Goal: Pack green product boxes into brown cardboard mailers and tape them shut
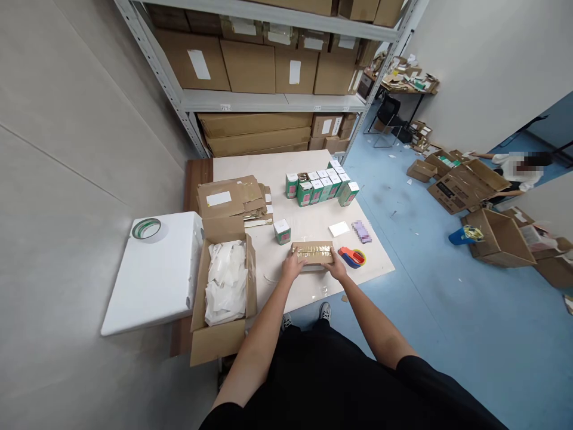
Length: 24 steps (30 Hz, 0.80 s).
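A small brown cardboard box (312,253), with shiny clear tape along its top, is at the front of the table. My left hand (292,264) grips its left end and my right hand (336,265) its right end. Just right of my right hand lies an orange and blue tape dispenser (352,257) with a yellow rim. Behind the box on the left stands a single green and white carton (282,232). Several more such cartons (323,186) are grouped farther back. A white card (339,229) lies beside a blurred purple item (361,232).
Flattened cardboard (226,200) is piled at the table's left. An open carton (251,278) of white packing material stands in front of it. A tape roll (146,228) lies on a white foam box (150,280). Shelving (273,101) borders the back. A person (519,170) is among boxes at right.
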Tool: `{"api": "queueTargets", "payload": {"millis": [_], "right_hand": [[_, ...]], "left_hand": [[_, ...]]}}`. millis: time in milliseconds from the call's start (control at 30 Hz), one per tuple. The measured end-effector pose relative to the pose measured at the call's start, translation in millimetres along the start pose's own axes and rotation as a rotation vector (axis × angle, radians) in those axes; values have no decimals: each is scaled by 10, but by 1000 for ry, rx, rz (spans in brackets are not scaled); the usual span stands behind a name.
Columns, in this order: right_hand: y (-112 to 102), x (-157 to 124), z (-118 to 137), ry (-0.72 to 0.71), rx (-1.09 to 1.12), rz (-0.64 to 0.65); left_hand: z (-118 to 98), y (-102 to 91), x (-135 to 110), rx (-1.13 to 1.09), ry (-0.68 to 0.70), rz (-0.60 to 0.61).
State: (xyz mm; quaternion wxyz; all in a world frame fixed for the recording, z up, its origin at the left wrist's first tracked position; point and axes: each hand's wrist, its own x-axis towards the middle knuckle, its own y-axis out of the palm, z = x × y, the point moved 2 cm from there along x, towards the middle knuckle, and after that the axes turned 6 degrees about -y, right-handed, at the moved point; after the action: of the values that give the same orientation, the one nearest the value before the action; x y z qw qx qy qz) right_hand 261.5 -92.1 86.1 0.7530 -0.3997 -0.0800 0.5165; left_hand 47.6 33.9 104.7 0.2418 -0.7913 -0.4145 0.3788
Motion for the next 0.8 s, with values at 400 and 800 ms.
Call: {"api": "queueTargets", "payload": {"millis": [400,800], "right_hand": [[234,-130,-389,46,46,43],[-39,238,-269,-18,-169,216]], "left_hand": [[184,597,-102,-66,26,-22],[-16,720,-188,23,-196,-126]]}}
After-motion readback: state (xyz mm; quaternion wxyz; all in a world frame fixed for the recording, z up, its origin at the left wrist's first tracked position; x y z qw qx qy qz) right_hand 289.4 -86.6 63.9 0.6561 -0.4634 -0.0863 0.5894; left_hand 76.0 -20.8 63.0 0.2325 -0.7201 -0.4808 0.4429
